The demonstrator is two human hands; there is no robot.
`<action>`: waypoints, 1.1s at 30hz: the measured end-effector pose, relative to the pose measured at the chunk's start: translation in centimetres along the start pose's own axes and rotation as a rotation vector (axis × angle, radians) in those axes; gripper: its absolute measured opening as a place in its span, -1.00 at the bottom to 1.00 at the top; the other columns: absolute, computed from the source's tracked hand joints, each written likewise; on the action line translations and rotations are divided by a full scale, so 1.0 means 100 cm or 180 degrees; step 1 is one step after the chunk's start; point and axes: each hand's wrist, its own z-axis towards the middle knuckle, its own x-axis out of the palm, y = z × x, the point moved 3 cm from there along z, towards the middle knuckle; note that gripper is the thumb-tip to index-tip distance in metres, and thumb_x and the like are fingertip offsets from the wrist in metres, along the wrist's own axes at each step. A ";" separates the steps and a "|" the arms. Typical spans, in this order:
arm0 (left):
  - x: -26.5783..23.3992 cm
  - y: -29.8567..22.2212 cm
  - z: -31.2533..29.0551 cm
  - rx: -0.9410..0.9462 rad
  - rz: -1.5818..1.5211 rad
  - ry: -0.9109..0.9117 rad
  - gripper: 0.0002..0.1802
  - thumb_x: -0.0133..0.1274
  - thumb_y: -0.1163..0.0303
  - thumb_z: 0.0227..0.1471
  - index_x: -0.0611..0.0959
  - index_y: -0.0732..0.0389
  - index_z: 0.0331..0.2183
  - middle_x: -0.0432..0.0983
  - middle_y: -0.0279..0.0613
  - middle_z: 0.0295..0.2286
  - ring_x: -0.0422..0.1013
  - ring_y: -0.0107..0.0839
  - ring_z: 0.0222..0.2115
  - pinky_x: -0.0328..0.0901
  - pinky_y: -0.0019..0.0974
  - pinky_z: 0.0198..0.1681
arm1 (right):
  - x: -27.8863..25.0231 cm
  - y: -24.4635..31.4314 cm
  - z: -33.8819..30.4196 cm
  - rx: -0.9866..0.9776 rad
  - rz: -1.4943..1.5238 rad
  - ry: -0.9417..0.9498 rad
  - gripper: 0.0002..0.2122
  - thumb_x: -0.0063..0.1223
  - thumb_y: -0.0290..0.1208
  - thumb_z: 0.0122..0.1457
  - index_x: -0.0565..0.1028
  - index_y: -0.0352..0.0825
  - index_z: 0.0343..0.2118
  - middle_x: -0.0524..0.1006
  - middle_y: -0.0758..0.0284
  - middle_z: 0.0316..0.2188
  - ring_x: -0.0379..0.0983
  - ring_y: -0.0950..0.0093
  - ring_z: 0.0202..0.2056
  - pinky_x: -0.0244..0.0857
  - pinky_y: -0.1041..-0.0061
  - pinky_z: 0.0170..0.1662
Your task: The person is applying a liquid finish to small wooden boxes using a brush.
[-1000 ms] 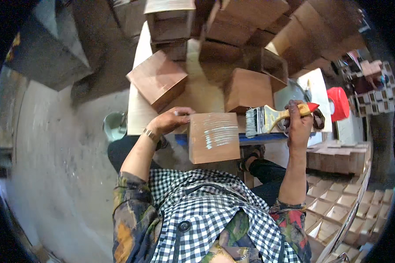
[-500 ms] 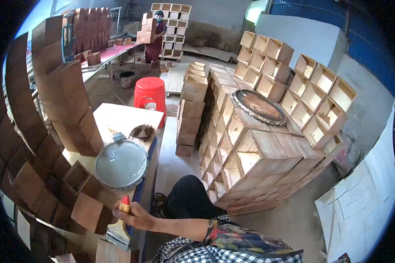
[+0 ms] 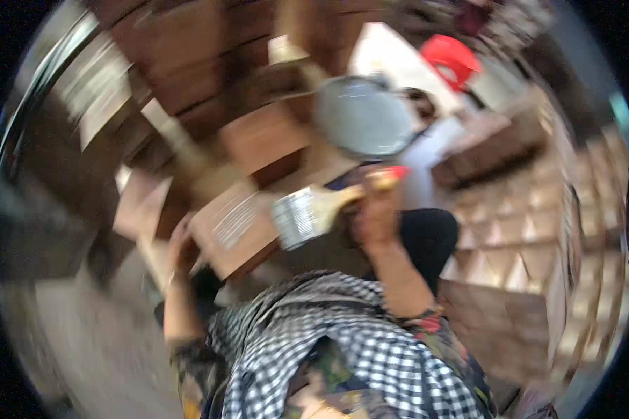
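Stacked brown wooden boxes crowd the far side, and rows of pale, open wooden boxes close off my right; the easiest room for my arms, I judge, is close in, above my black-and-white checked apron. Beyond, a white-topped table surface shows near a red plastic stool. A wide round container of grey-white liquid sits just past my right hand; a careless wrist swing could knock its rim and spill it. At the near edge lies a square-sided brown wooden box. My left hand is against its left side, pinching or merely steadying, I cannot tell through the blur; a weak hold might let it slide. My right fingers wrap the yellow, red-tipped handle of a broad flat brush. Its pale bristles meet or nearly meet the box's right edge, where overloading could cause drips. Pale streaks line the top, easily smeared by a stray thumb.
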 end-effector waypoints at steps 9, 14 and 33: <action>-0.008 0.015 0.012 -0.0512 -0.0211 0.0425 -0.72 0.00 0.33 -0.08 0.46 0.31 -0.31 0.40 -0.33 -0.41 0.27 -0.61 -0.37 0.16 -0.58 -0.27 | 0.050 0.069 -0.008 -0.0033 0.1238 0.0694 -0.77 -0.07 -0.26 0.05 0.31 -0.36 -0.45 0.31 0.39 -0.54 0.22 0.61 -0.50 0.10 0.67 -0.42; -0.012 0.019 0.015 -0.0430 -0.0211 0.0570 -0.74 -0.01 0.36 -0.07 0.46 0.32 -0.32 0.40 -0.32 -0.39 0.27 -0.58 -0.34 0.16 -0.54 -0.23 | 0.084 0.092 -0.035 -0.0461 0.1526 0.1909 -0.84 -0.04 -0.40 0.05 0.33 -0.38 -0.38 0.35 0.42 -0.52 0.25 0.64 -0.50 0.16 0.67 -0.42; -0.012 0.022 0.016 -0.0556 -0.0533 0.0585 -0.71 0.03 0.34 -0.09 0.44 0.29 -0.30 0.39 -0.34 -0.39 0.28 -0.59 -0.35 0.17 -0.57 -0.25 | 0.032 0.055 0.029 -0.0188 0.0327 0.0902 -0.90 -0.08 -0.42 0.07 0.37 -0.33 -0.45 0.35 0.47 -0.60 0.24 0.68 -0.55 0.12 0.70 -0.49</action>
